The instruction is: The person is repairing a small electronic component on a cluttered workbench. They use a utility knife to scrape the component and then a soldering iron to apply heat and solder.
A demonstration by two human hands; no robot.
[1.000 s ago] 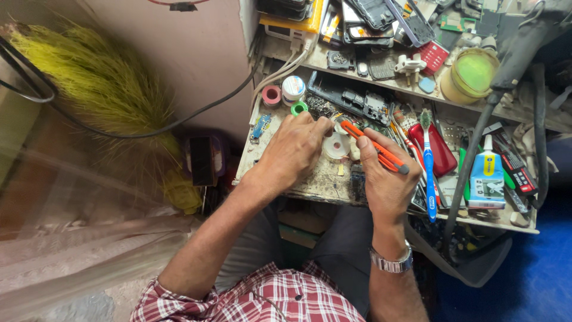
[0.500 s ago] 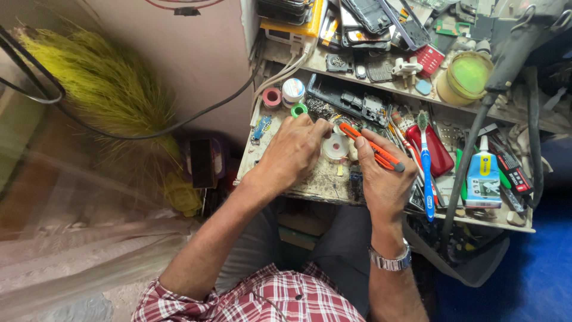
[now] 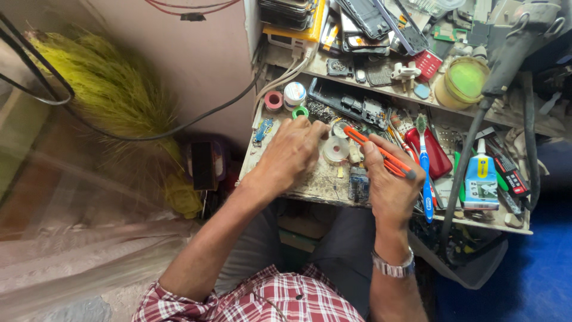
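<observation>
My right hand (image 3: 387, 182) grips an orange-handled tool (image 3: 381, 154), its tip pointing toward a small round part near the back of the workbench (image 3: 310, 179). My left hand (image 3: 292, 152) rests palm down on the bench, fingertips pressing beside a white tape roll (image 3: 336, 149). What lies under the left fingers is hidden. A small circuit board (image 3: 358, 182) lies just in front of my right thumb.
A blue toothbrush (image 3: 425, 167), a red case (image 3: 432, 156), a glue bottle (image 3: 481, 179) and pens lie to the right. Tape rolls (image 3: 286, 98) stand at the back left. A shelf holds phone parts (image 3: 369, 24) and a green-lidded jar (image 3: 462, 83). A yellow broom (image 3: 107, 95) leans at left.
Both hands stay in almost the same place. The orange tool has tilted slightly and the left fingers have shifted a little toward the tape roll.
</observation>
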